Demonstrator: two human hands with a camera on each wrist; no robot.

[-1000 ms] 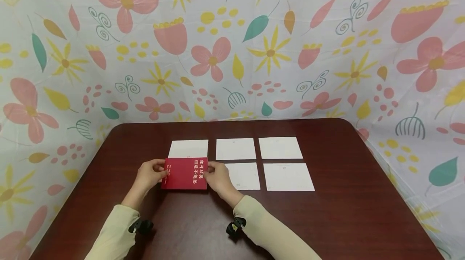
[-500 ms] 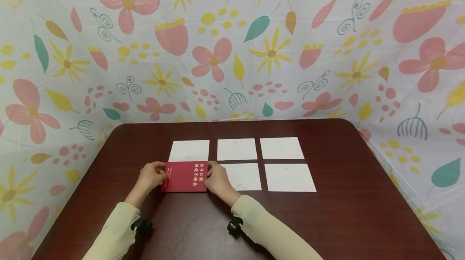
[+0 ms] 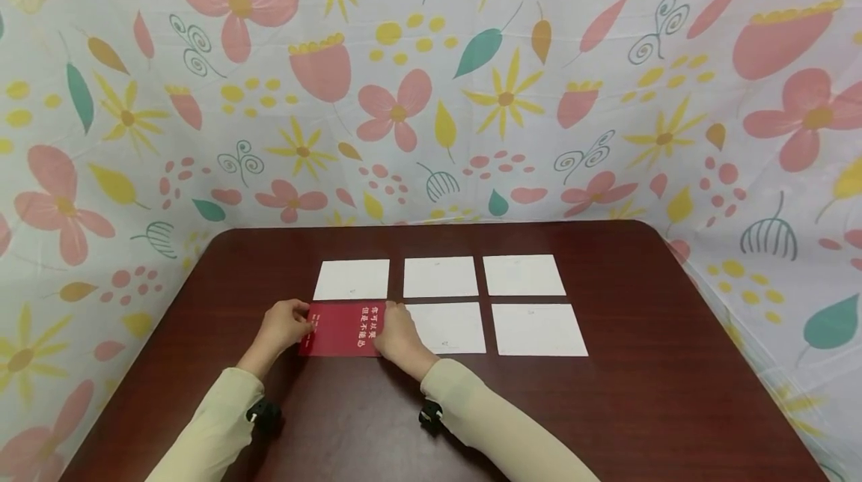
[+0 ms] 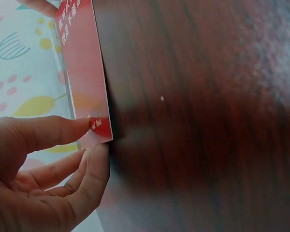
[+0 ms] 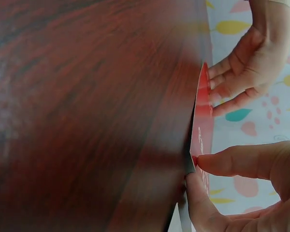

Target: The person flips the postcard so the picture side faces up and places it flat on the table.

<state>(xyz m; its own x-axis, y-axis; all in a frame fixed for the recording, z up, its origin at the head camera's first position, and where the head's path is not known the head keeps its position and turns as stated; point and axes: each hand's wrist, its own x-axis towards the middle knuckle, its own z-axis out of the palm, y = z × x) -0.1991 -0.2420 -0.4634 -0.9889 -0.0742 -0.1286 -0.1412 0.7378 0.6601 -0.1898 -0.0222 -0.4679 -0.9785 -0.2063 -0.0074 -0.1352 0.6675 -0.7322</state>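
A red card (image 3: 339, 330) with white lettering lies low over the table in the front left place, below a white card (image 3: 352, 280). My left hand (image 3: 281, 326) pinches its left edge; in the left wrist view the thumb presses on top of the card (image 4: 84, 72) near a corner, with the fingers along the edge. At the right edge my right hand (image 3: 402, 338) pinches it too. The right wrist view has that thumb on the upper face and a finger under the edge of the card (image 5: 201, 121). A thin dark gap shows beneath the card there.
Right of the red card lies a white card (image 3: 447, 328), partly behind my right hand. Another white card (image 3: 540, 330) is farther right, and two more fill the back row, one the back right card (image 3: 525, 275). A flowered cloth (image 3: 431, 93) hangs behind the brown table (image 3: 640, 392).
Both hands have brought the red card down and slightly toward me, onto its place in the front row. The white card behind it now shows whole.
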